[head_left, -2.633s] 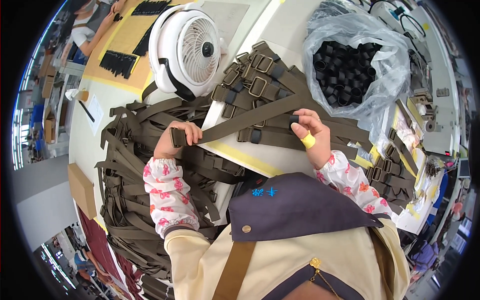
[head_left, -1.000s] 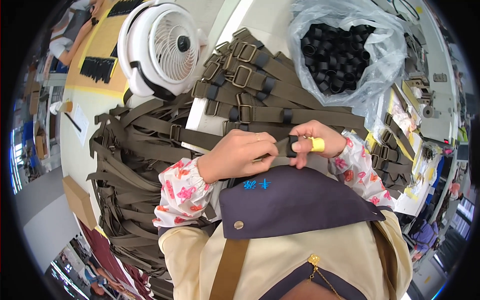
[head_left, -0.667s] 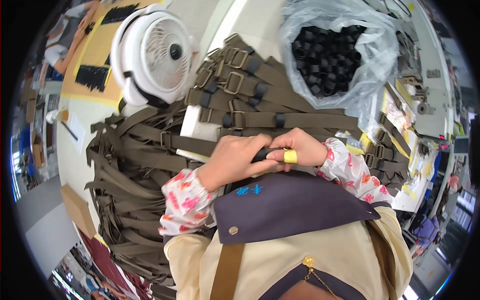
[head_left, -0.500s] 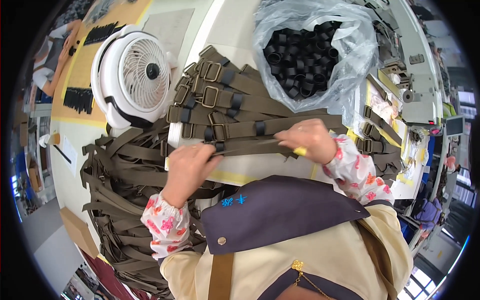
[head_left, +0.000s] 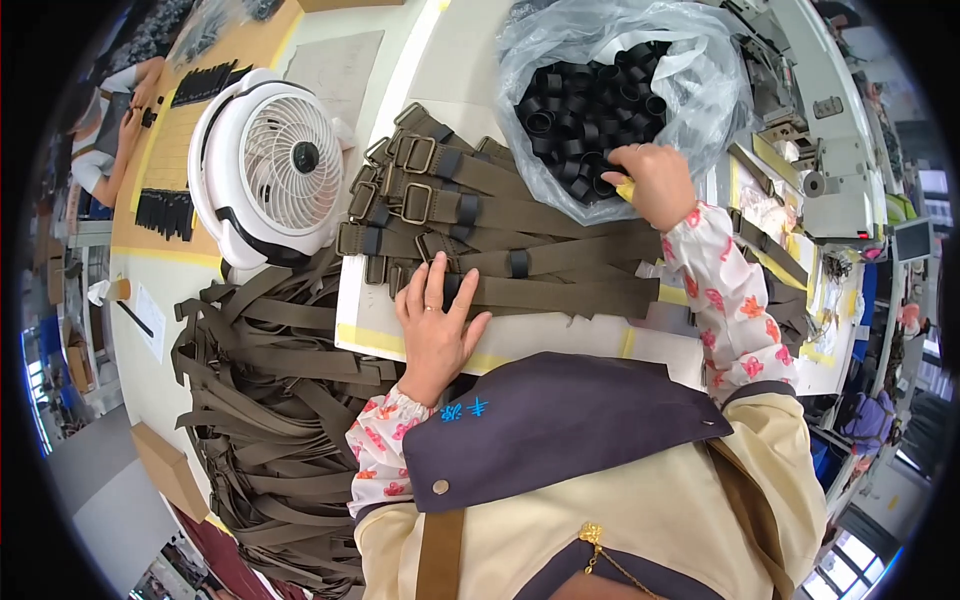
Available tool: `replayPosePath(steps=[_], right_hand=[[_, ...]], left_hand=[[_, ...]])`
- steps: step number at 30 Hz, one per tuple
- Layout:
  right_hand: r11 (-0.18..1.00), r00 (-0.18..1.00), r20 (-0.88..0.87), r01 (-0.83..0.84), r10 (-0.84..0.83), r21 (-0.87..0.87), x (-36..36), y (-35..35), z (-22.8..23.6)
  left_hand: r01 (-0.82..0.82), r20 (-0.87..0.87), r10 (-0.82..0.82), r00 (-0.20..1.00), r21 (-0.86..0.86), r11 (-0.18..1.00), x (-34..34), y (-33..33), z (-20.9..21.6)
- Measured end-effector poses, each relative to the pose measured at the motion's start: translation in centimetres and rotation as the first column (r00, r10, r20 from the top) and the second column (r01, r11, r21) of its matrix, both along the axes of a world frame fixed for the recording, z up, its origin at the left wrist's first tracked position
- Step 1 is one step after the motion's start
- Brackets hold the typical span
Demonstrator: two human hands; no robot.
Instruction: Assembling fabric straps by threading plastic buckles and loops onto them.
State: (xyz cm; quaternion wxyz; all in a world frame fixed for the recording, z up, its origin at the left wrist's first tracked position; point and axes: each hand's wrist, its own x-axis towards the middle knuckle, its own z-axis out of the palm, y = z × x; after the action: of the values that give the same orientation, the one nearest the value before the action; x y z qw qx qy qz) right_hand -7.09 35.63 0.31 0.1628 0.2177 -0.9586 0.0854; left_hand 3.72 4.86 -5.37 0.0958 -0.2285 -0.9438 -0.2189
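Note:
My left hand [head_left: 437, 325] lies flat with fingers spread on the near end of a pile of olive-brown webbing straps [head_left: 570, 292], over a dark loop and beside the metal buckles. Several straps carry a rectangular bronze-coloured buckle [head_left: 417, 203] and a black loop [head_left: 517, 263]. At the near edge of a clear plastic bag [head_left: 715, 95], my right hand [head_left: 655, 187] curls its thumb and fingers together against the black loops [head_left: 585, 110] inside. Something yellow is wrapped on one of its fingers. What lies between its fingertips is too small to make out.
A white fan [head_left: 290, 160] stands left of the straps. Below it, a large tangle of loose straps [head_left: 270, 420] hangs at the table edge. Machinery [head_left: 840, 190] is at the right. Far left, another person's arm [head_left: 120, 140] rests by small black pieces.
My right hand has left the strap and moved up to the bag of loops. My left hand has shifted right and opened flat on the straps. The near strap now lies down.

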Motion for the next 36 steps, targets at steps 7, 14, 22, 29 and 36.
replayPosePath(steps=[7, 14, 22, 29, 36], right_hand=[[0.897, 0.926, 0.013, -0.363, 0.378, -0.251, 2.8, -4.7, 1.6], [0.695, 0.791, -0.055, -0.567, 0.61, -0.441, 6.3, -8.7, 1.4], [0.449, 0.746, 0.258, -0.061, 0.614, -0.891, 8.1, -10.4, 2.3], [0.626, 0.206, 0.737, 0.411, 0.644, -0.663, 7.2, -10.1, 2.5], [0.578, 0.412, 0.688, 0.373, 0.598, -0.726, 8.8, -12.8, -0.2]], left_hand=[[-0.206, 0.325, -0.019, 0.946, 0.644, 0.737, 0.4, 0.8, 3.6], [-0.533, 0.598, -0.429, 0.677, 0.8, 0.275, 0.2, 2.6, 5.7], [-0.136, 0.356, -0.372, 0.857, 0.854, 0.502, 0.9, 0.9, 5.4], [-0.283, 0.498, -0.449, 0.742, 0.839, 0.464, 2.0, 0.2, 3.9], [-0.307, 0.549, -0.318, 0.773, 0.762, 0.57, 1.7, -1.6, 3.6]])
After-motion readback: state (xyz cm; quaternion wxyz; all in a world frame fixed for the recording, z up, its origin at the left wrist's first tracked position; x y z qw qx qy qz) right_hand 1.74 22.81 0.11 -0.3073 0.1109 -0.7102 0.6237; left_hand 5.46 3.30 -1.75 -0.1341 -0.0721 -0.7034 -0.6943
